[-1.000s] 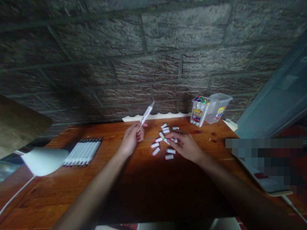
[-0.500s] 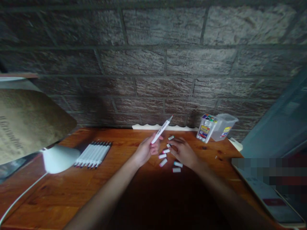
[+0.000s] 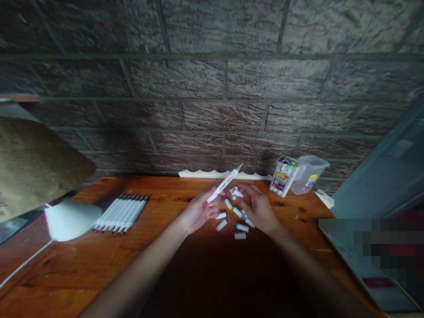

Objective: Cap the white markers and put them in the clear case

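My left hand is closed round the lower end of a white marker, which slants up to the right with its bare tip high. My right hand is beside it, fingers pinched on a small white cap near the marker's barrel. Several loose white caps with coloured ends lie on the wooden table under and between both hands.
A row of several white markers lies at the left, by a white lamp head with its cord. A tub of markers and a clear empty tub stand at the back right against the brick wall. A flat device lies at the right edge.
My right hand has lifted off the caps with one pinched in its fingers and come up towards the marker. The marker in my left hand has tilted lower. The view shifted slightly.
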A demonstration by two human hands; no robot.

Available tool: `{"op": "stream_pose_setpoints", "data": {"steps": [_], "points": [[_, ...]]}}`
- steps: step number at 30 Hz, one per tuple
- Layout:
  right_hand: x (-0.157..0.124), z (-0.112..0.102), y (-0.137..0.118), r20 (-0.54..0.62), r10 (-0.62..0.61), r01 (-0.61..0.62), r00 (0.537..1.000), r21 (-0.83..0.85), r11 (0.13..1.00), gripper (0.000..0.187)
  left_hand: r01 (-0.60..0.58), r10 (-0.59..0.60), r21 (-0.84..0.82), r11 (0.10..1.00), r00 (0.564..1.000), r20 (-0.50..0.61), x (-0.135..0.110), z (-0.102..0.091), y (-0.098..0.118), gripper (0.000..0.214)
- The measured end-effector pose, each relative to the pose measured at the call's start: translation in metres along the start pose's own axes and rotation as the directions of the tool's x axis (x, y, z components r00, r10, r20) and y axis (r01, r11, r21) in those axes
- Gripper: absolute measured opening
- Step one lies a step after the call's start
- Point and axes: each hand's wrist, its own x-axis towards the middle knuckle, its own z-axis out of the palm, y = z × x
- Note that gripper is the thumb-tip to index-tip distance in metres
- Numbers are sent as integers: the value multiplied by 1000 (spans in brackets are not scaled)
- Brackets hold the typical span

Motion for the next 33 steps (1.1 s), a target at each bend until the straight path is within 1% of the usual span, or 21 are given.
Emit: {"op": "stream_pose_setpoints", "data": {"steps": [1, 2, 3, 5, 7, 9, 11, 14, 19, 20, 21, 22, 23, 25, 26, 27, 28, 30, 31, 32, 33], "points": [[0, -7, 1, -55, 54, -48, 997, 93, 995, 34, 5, -4, 11, 1000, 1000, -5, 0, 0, 0, 35], [0, -14, 2, -85, 105, -87, 991, 195, 977, 33, 6, -6, 32, 999, 1000, -8, 0, 0, -1, 36], [1, -21, 3, -93, 149, -115, 984, 300, 947, 30, 6, -5, 62, 998, 1000, -9, 1, 1, -2, 37], [3, -32, 4, -82, 222, -153, 972, 497, 854, 24, 0, 1, 145, 989, 1000, -8, 2, 1, -5, 39], [6, -40, 3, -92, 279, -155, 956, 651, 744, 24, -10, 12, 231, 973, 1000, -3, 3, 1, -9, 40], [8, -44, 1, -123, 327, -127, 937, 753, 646, 29, -23, 22, 300, 954, 1000, 7, 4, -1, -12, 41], [10, -46, -2, -148, 350, -97, 925, 798, 595, 34, -38, 34, 363, 931, 999, 19, 6, -3, -15, 42], [10, -47, -5, -156, 345, -96, 925, 786, 610, 34, -60, 51, 444, 894, 998, 31, 6, -5, -16, 43], [10, -44, -5, -50, 333, -194, 941, 728, 658, 31, -77, 70, 499, 863, 997, 33, 7, -6, -16, 43], [10, -44, -5, -36, 323, -202, 946, 714, 670, 30, -84, 77, 528, 845, 996, 36, 6, -6, -16, 42], [9, -44, -4, -27, 309, -203, 951, 700, 685, 29, -99, 93, 578, 810, 995, 41, 6, -5, -16, 42], [9, -44, -3, -20, 294, -201, 956, 685, 700, 29, -124, 119, 644, 755, 992, 52, 5, -5, -15, 40], [8, -45, -3, -9, 280, -202, 960, 669, 715, 29, -157, 152, 717, 679, 986, 72, 4, -5, -15, 38], [7, -47, -1, 28, 255, -216, 966, 629, 747, 30, -220, 212, 841, 495, 969, 129, 0, -3, -13, 32], [6, -49, 0, 45, 247, -224, 968, 602, 767, 31, -243, 230, 877, 414, 960, 158, -1, -2, -12, 28], [5, -50, 0, 61, 239, -231, 969, 565, 792, 32, -258, 237, 899, 353, 954, 181, -3, -1, -11, 26], [4, -52, 0, 76, 234, -239, 969, 521, 820, 33, -268, 241, 912, 312, 950, 197, -5, 1, -10, 23], [4, -53, -2, 92, 252, -266, 963, 438, 859, 39, -282, 247, 922, 266, 944, 218, -9, 4, -9, 18], [4, -53, -4, 90, 281, -292, 956, 423, 858, 45, -291, 245, 923, 252, 942, 230, -10, 6, -10, 16], [5, -52, -6, 81, 320, -322, 944, 443, 837, 51, -300, 240, 922, 244, 940, 243, -11, 9, -11, 14], [6, -51, -9, 74, 368, -353, 927, 500, 791, 56, -310, 236, 919, 242, 938, 254, -12, 12, -12, 13]]}}
